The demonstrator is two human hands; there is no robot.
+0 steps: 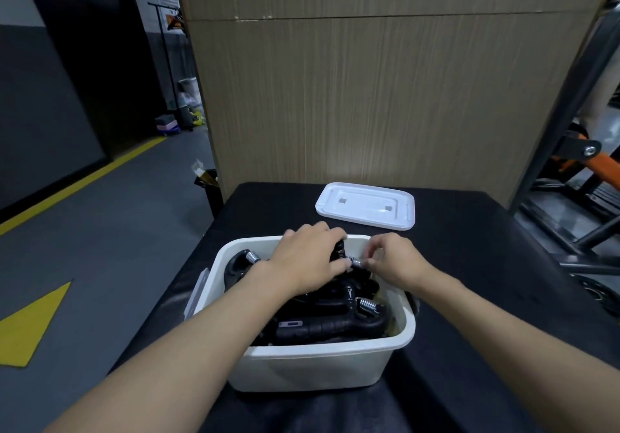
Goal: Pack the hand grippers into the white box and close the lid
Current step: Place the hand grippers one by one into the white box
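While left hand (308, 258) grips gripper (339, 252), spring (356, 262) points right.

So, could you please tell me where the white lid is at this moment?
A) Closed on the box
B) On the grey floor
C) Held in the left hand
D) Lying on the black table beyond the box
D: the lid lies flat on the black table beyond the white box, while the left hand and right hand both hold a hand gripper inside the box.
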